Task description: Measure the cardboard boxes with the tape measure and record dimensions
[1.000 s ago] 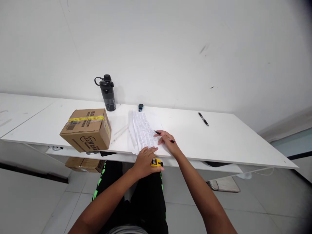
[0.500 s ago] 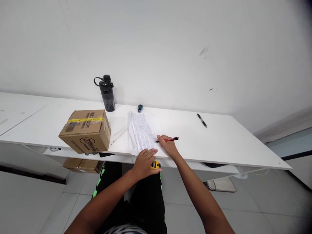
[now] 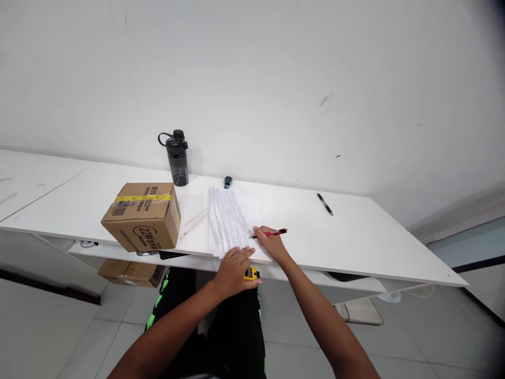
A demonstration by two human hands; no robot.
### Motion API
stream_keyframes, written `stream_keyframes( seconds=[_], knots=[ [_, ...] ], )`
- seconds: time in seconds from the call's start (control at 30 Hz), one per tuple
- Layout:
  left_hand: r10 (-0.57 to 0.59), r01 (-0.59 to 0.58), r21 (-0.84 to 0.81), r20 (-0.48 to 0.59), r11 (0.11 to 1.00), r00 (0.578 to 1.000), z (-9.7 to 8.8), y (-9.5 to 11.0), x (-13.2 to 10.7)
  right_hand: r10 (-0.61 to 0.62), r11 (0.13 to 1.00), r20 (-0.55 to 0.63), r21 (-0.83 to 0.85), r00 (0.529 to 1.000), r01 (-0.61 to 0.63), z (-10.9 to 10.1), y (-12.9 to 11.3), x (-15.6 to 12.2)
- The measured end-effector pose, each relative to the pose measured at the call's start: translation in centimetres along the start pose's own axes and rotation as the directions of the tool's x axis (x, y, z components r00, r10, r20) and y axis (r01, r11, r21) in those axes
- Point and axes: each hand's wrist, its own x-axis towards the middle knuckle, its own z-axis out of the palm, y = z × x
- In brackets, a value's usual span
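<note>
My right hand (image 3: 270, 243) is closed round a red pen with a black end (image 3: 276, 232). The pen's tip is at the right edge of the printed paper (image 3: 231, 218), whose sheets lie creased near the table's front edge. My left hand (image 3: 232, 273) rests its fingertips on the paper's near edge. Between its thumb and fingers, just in front of the table edge, is a small yellow-and-black tape measure (image 3: 251, 273), partly hidden by the hand.
A taped cardboard box (image 3: 142, 216) stands left on the white table (image 3: 355, 237). Behind are a dark water bottle (image 3: 178, 160) and a wristwatch (image 3: 228, 182). A black pen (image 3: 325, 204) lies at right. Another cardboard box (image 3: 130, 272) is below the table, and a wall (image 3: 276, 89) stands behind.
The camera view has shifted slightly, so the table items sit a little lower in the picture. Both hands keep nearly the same place, the right still holding the red pen at the paper.
</note>
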Motion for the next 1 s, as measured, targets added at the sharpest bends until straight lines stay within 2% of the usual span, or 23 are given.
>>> stream_keyframes(
  seconds=[0.13, 0.3, 0.87, 1.0],
  knots=[
    [0.006, -0.007, -0.013, -0.019, 1.0, 1.0, -0.05, 0.12, -0.01, 0.0, 1.0, -0.022, 0.009, 1.0, 0.0, -0.05, -0.01, -0.14],
    [-0.001, 0.001, 0.005, -0.005, 1.0, 1.0, 0.14, 0.15, -0.05, 0.006, 1.0, 0.009, 0.008, 1.0, -0.006, -0.2, -0.16, -0.25],
    [0.02, -0.019, 0.021, -0.037, 1.0, 0.999, 0.27, 0.25, 0.06, 0.01, 1.0, -0.03, 0.004, 0.999, -0.01, -0.37, -0.1, -0.41],
    [-0.005, 0.006, 0.018, -0.039, 1.0, 0.999, 0.4, 0.36, 0.08, 0.017, 1.0, -0.053, 0.008, 0.998, -0.016, -0.31, -0.09, -0.43]
  ],
)
